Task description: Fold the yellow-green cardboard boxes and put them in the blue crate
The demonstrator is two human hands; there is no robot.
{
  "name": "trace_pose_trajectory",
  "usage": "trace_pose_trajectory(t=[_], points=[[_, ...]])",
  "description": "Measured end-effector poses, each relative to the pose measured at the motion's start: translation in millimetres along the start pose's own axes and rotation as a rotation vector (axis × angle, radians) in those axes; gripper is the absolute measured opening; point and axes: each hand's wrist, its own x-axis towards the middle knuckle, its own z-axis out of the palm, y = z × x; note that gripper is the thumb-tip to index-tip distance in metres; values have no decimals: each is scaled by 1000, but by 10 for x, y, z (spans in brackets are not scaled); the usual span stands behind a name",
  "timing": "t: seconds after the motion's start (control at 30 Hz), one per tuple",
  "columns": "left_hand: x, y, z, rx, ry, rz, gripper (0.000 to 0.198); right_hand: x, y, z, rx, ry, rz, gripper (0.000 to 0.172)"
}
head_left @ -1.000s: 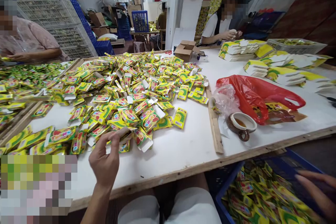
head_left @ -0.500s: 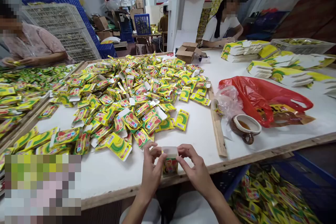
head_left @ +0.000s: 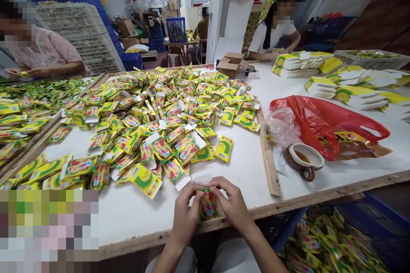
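Observation:
Between my two hands, at the table's front edge, is a small printed carton (head_left: 209, 205) in yellow, green and red. Its white end flap (head_left: 203, 178) sticks up at the far end. My left hand (head_left: 187, 207) grips the carton's left side near the top, thumb on the printed face. From the other side my right hand (head_left: 231, 202) holds it the same way, thumb and fingers at the upper right corner. Just beyond my hands lies a large heap of like cartons (head_left: 162, 147), several with white flaps standing open.
Wooden strips (head_left: 268, 158) divide the white table (head_left: 243, 170). To the right are a brown cup (head_left: 304, 158), a red plastic bag (head_left: 307, 115) and stacked flat cartons (head_left: 297, 66). A blue crate (head_left: 378, 222) of cartons stands below. Co-workers sit at left (head_left: 54, 51) and far right (head_left: 275, 30).
The carton has tipped so its printed front now faces me more, and its white flap points away. My fingers have closed in over its top end. The view has shifted slightly.

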Motion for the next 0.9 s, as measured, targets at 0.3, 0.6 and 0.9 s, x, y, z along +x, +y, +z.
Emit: trace_pose_trajectory(t=[0.3,0.6,0.9], points=[[34,25,15,-35,15,32,13,4,10,65,102,22,7,13],[115,130,12,-8,59,-28,15,72,-94,28,3,44,53,13],[90,14,28,-96,72,-48,15,71,-67,6,60,3,87,14]])
